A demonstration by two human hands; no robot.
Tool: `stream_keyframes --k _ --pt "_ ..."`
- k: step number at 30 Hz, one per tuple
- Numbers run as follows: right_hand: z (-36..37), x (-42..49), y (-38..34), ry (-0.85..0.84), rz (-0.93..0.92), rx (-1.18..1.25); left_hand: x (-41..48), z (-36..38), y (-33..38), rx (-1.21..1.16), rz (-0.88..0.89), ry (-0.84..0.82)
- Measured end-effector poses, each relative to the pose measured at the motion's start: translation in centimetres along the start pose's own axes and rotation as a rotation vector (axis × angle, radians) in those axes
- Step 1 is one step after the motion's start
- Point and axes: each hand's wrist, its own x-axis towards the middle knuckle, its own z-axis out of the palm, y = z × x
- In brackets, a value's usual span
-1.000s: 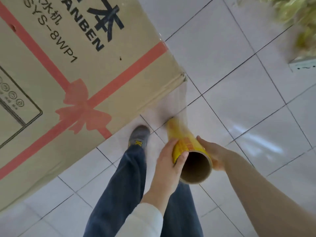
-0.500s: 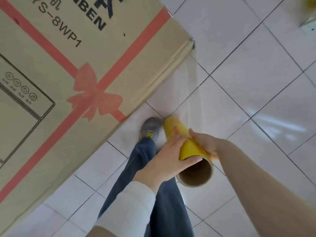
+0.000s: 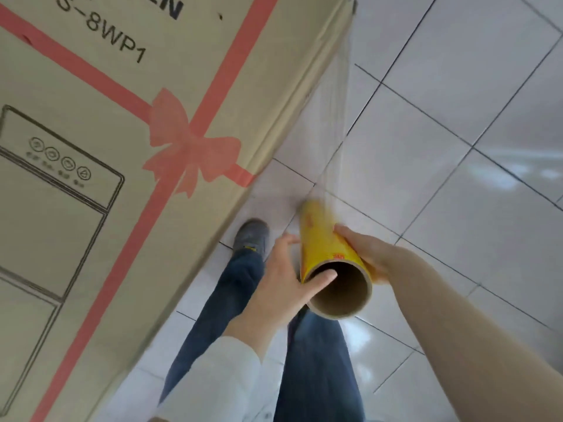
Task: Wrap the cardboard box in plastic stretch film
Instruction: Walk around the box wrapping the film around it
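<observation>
The yellow roll (image 3: 324, 239) of clear plastic stretch film, wound on a brown cardboard core, is gripped from its right side by the right hand (image 3: 370, 254), whose fingers are curled round the tube. The left hand (image 3: 281, 280) is only laid against it: the thumb rests across the rim of the open core, and the fingers are stretched out beside the roll rather than closed round it. From the far end of the roll a taut, transparent sheet of film (image 3: 330, 117) is drawn up to the vertical corner edge of the large tan cardboard box (image 3: 106, 184) printed with a pink ribbon and bow, where it appears to be anchored. The box stands at the left on the pale tiled floor (image 3: 457, 166), with the roll just beside its lower corner and a blue-jeaned leg (image 3: 231, 293) and grey shoe (image 3: 251, 234) between them. The wrapping is judged to be under way. No film can be made out on the printed face, and how many turns have been laid on the hidden sides cannot be told, so further passes round the box are probably left. Compared with half a second ago, the left hand's clasp over the roll has been released, and a longer stretch of film has been paid out from the corner.
</observation>
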Motion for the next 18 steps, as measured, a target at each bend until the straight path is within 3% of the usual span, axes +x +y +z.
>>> stream_keyframes --k 3,5,9,14,18 --pt "2.2 0.2 1.0 -0.014 0.023 -0.03 0.7 -2.0 0.6 0.157 0.096 -0.281" --pt "3.2 0.2 1.6 -0.04 0.006 0.018 0.8 -2.4 0.6 0.304 0.148 -0.344" --pt "3.8 0.4 4.0 0.05 -0.03 0.116 -0.3 -2.9 -1.9 0.37 0.164 -0.201" --pt "6.0 0.7 6.5 -0.013 -0.046 0.287 -3.4 -2.1 -5.8 -0.035 0.102 0.026" --pt "8.3 1.2 7.1 0.02 -0.054 0.214 -5.2 -2.1 -8.1 -0.043 0.004 -0.031"
